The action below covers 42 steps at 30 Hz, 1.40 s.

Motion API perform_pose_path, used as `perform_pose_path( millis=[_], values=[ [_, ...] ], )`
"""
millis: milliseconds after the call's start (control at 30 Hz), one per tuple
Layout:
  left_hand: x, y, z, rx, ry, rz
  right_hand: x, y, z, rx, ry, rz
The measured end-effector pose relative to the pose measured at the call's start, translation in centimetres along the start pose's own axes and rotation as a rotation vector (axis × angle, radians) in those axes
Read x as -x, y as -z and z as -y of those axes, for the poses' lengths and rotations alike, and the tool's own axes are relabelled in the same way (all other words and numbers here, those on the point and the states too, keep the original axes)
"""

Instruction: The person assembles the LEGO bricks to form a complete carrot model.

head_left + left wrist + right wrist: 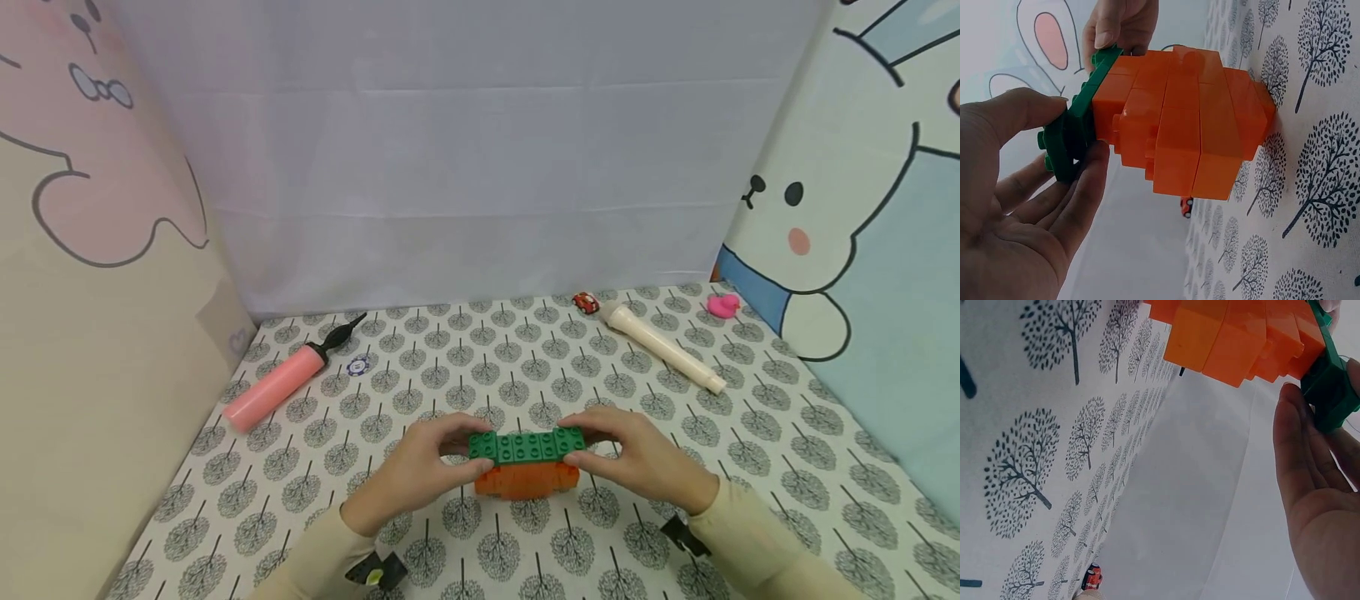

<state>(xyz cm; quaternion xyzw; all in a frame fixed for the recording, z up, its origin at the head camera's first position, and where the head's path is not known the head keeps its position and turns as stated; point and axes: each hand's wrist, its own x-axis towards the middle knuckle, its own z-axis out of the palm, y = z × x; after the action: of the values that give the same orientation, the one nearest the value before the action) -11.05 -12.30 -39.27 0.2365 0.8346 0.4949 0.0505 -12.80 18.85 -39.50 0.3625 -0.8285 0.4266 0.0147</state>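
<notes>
A stepped build of orange toy bricks stands on the table, narrower at its foot than in its middle. Along its top runs a row of green studded bricks, whose end pieces sit a little higher and stick out past the orange. My left hand pinches the left green end piece between thumb and fingers. At the opposite end, my right hand grips the other green end piece, its fingers beneath it and thumb on the near side.
A pink air pump with a black nozzle lies at the left, a blue-and-white chip beside it. Toward the back right are a small red toy car, a cream-coloured stick and a pink rubber duck. Cloth walls surround the tree-patterned table.
</notes>
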Motion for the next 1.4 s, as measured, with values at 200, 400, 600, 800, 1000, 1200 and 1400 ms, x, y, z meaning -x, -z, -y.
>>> perform_pose_path(
  millis=[200, 400, 600, 800, 1000, 1200, 1400],
  values=[
    [-0.2, 0.0, -0.2, 0.043, 0.036, 0.012, 0.0, 0.0, 0.1, -0.001, -0.006, 0.006],
    [-0.3, 0.1, -0.5, 0.084, 0.063, 0.012, -0.1, 0.1, 0.1, 0.000, -0.004, 0.008],
    [-0.6, 0.3, -1.2, 0.031, 0.099, 0.015, -0.3, 0.2, 0.1, 0.001, 0.008, 0.006],
    [-0.9, 0.4, -1.4, 0.014, 0.091, 0.041, -0.3, 0.3, 0.2, 0.012, 0.024, 0.003],
    [-0.8, 0.7, -0.8, -0.058, 0.028, 0.063, 0.2, 0.3, 0.0, 0.056, -0.014, 0.022],
    [0.1, 1.0, 0.7, -0.148, 0.034, 0.086, 1.4, 0.5, -1.1, 0.148, -0.042, 0.089],
    [1.1, 0.4, 2.3, -0.282, 0.105, 0.106, 1.7, 0.1, -2.2, 0.179, -0.108, 0.189]
  ],
)
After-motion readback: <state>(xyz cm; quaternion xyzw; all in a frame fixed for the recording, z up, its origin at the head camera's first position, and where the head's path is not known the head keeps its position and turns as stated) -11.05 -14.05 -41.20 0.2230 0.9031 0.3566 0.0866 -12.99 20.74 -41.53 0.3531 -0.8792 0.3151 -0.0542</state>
